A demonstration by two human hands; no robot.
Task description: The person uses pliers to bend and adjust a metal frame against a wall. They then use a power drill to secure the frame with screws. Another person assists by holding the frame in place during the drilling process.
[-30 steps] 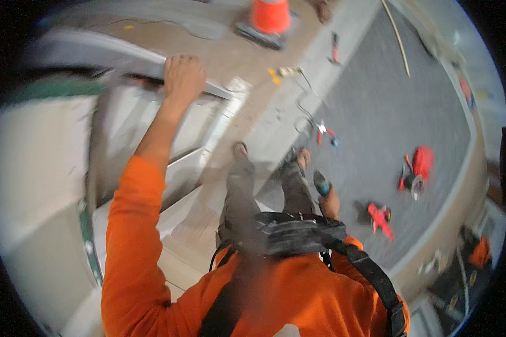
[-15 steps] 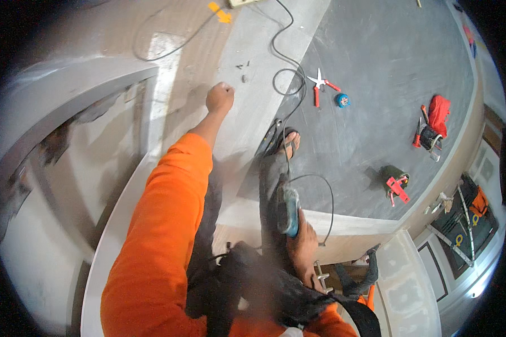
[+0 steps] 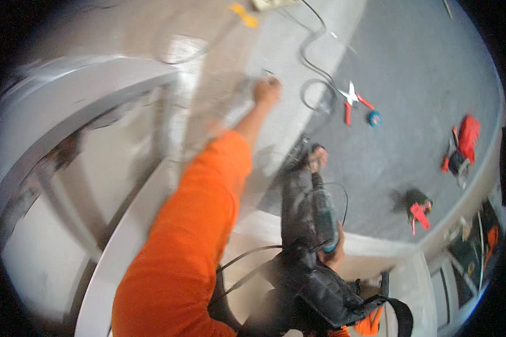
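My left hand (image 3: 267, 90) is stretched forward over the pale floor strip (image 3: 289, 53), its fingers closed near a small dark bit too blurred to name. My right hand (image 3: 334, 250) grips a teal and dark corded power tool (image 3: 326, 216) low beside my leg. Red-handled snips (image 3: 349, 98) lie on the grey floor sheet (image 3: 410, 73), with a loop of cable (image 3: 315, 95) to their left and a small blue round item (image 3: 375, 118) to their right.
At the left is a curved ledge (image 3: 62, 112) over a recess. A red tool pouch (image 3: 468, 137) and red-black tools (image 3: 420, 213) lie on the sheet at right. An orange arrow marker (image 3: 244, 16) is on the floor at the top. Dark gear (image 3: 483, 247) lies beyond the right edge.
My left hand has left the ledge it gripped and moved rightward over the floor. My right hand still holds the power tool. The view has swung along with my head.
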